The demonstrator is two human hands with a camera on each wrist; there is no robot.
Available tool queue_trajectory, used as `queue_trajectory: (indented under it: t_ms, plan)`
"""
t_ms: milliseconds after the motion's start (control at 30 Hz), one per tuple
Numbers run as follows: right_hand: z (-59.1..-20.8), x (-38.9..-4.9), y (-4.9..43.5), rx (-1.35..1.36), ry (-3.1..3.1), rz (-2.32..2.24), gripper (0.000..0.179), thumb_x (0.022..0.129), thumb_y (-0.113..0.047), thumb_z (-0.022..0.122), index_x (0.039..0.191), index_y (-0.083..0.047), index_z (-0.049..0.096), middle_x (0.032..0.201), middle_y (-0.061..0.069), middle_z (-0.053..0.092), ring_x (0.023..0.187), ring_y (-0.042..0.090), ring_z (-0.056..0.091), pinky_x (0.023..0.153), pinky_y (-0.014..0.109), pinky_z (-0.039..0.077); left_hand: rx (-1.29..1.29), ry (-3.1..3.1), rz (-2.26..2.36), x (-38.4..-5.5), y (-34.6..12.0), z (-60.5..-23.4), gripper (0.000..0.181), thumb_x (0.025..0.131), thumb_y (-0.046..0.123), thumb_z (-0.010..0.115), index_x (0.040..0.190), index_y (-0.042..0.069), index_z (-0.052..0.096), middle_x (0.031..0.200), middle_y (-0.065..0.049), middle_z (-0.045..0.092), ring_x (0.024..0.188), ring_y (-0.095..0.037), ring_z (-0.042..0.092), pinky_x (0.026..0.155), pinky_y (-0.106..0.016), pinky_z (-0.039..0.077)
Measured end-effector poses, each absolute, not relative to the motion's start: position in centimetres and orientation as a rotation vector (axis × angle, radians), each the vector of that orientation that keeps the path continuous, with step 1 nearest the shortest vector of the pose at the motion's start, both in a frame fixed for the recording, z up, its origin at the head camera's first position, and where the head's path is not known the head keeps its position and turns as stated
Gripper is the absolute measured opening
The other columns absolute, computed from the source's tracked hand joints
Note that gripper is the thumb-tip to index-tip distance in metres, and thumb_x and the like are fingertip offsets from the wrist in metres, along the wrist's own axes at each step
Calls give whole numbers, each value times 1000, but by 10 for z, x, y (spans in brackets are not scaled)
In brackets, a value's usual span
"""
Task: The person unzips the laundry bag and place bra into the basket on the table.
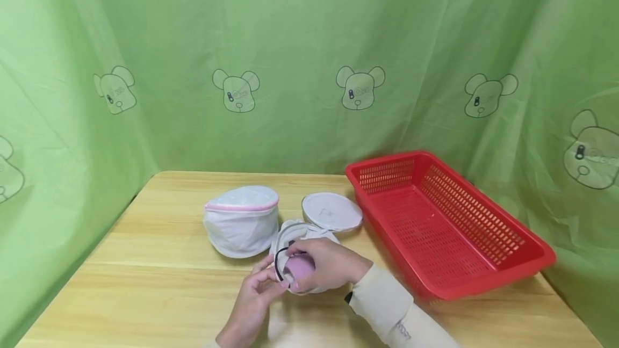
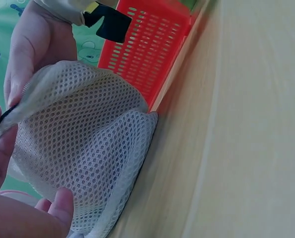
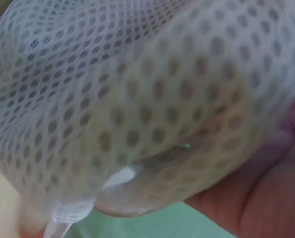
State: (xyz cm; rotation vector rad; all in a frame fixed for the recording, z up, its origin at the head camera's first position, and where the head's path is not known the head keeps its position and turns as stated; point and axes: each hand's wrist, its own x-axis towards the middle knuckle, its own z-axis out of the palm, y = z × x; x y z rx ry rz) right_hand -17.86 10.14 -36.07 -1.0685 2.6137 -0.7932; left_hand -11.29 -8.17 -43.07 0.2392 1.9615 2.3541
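Observation:
Near the front of the table, both hands are at a whitish mesh laundry bag (image 2: 88, 134) with a dark curved edge at its mouth. My left hand (image 1: 253, 294) pinches that edge from the left, its other fingers spread beside the mesh. My right hand (image 1: 329, 262) reaches over from the right, fingers and thumb curled round a smooth mauve rounded thing (image 1: 301, 266) at the bag's mouth. Its kind is unclear, as the hand hides part of it. Up close, the right wrist view shows the mesh (image 3: 137, 99) bulging, with the right palm (image 3: 266, 198) beside it.
A white laundry bag with a pink zipper (image 1: 242, 222) stands to the left. Behind the hands lies a pale round flat piece (image 1: 332, 211). A large red perforated basket (image 1: 425, 283) takes up the table's right side. Green cloth (image 1: 290, 31) hangs around the back and sides.

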Motion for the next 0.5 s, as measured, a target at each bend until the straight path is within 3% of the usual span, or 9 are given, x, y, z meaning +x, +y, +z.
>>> queue_trajectory:
  t_ms: [100,233,500]
  plan:
    - [-363,-183,104,-1050,2587,-861,43,78,-26,80,116,-12,64,106,0,66,89,12,58,75,27,48,259,1949,2375,-112,-81,-431,25,83,4,64,86,-18,53,152,-25,21,139,-47,15,110,-56,25]
    - [-366,-188,106,-970,2590,-900,40,84,-29,75,117,-11,64,103,2,65,85,14,58,71,28,49,269,1939,2401,-112,-80,-431,24,82,2,64,83,-19,52,152,-26,22,141,-44,10,112,-62,12]
    - [-377,-194,105,-814,2669,-942,33,86,-24,71,114,-10,61,86,-1,60,77,14,56,67,33,49,307,1904,2427,-111,-79,-431,25,83,-1,63,85,-22,50,152,-25,23,141,-43,14,112,-55,21]
